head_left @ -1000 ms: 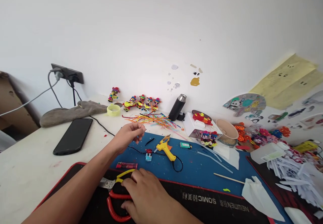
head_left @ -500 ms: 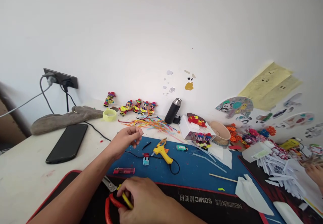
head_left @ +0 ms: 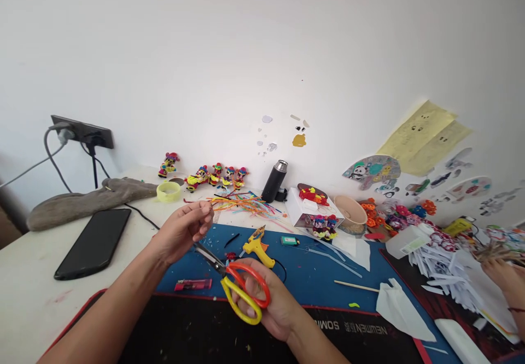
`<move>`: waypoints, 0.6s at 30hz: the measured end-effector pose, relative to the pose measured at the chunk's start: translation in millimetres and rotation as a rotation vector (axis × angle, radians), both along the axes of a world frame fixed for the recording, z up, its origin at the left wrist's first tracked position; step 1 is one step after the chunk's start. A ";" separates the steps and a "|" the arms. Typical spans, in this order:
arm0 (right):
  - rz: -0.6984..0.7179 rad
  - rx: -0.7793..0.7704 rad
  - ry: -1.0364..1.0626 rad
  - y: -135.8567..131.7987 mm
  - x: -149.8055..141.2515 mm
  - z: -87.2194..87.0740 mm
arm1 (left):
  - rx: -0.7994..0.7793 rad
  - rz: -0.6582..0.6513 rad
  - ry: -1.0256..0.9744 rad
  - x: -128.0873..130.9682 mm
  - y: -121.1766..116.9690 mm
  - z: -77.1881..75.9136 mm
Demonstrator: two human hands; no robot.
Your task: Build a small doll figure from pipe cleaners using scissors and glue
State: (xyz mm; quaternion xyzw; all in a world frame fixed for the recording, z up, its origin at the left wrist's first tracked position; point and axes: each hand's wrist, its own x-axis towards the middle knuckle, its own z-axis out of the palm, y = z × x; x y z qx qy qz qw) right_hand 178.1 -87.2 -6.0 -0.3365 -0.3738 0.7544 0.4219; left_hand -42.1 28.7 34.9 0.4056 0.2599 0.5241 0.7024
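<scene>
My left hand [head_left: 184, 230] is raised over the blue mat, its thumb and fingertips pinched together. Whatever lies in the pinch is too small to make out. In my right hand [head_left: 273, 304] are scissors [head_left: 221, 268] with one red and one yellow handle, the fingers through the loops. Their blades point up and left, just below my left hand. Behind the scissors, a small figure with a red top [head_left: 231, 257] is mostly hidden. A yellow glue gun [head_left: 259, 247] lies just beyond, and a pink lighter-like item [head_left: 193, 285] rests to the left.
A phone [head_left: 93, 244] and tape roll [head_left: 168, 191] lie left. Pipe cleaners [head_left: 241, 204], several colourful figurines [head_left: 198, 178] and a black flask [head_left: 275, 182] stand along the wall. Tissue [head_left: 404, 312] and a stick [head_left: 356, 286] lie right. Another person's hand [head_left: 502, 276] is at far right.
My right hand has lifted the scissors off the black mat and turned them up towards my left hand. My left hand stays pinched. The whole view has shifted slightly.
</scene>
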 end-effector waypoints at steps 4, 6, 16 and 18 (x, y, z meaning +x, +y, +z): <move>-0.013 0.018 0.043 10.7 2.4 -1.5 | 0.004 0.101 -0.077 -11.8 2.1 10.3; -0.017 -0.008 0.073 16.0 0.7 -5.7 | 0.008 0.176 -0.077 -15.0 4.1 11.1; 0.040 0.020 0.197 39.9 -7.2 3.1 | -0.075 0.054 0.261 7.8 5.9 -18.1; 0.066 0.012 0.191 43.4 -11.5 3.7 | -0.074 0.045 0.238 9.9 4.4 -18.2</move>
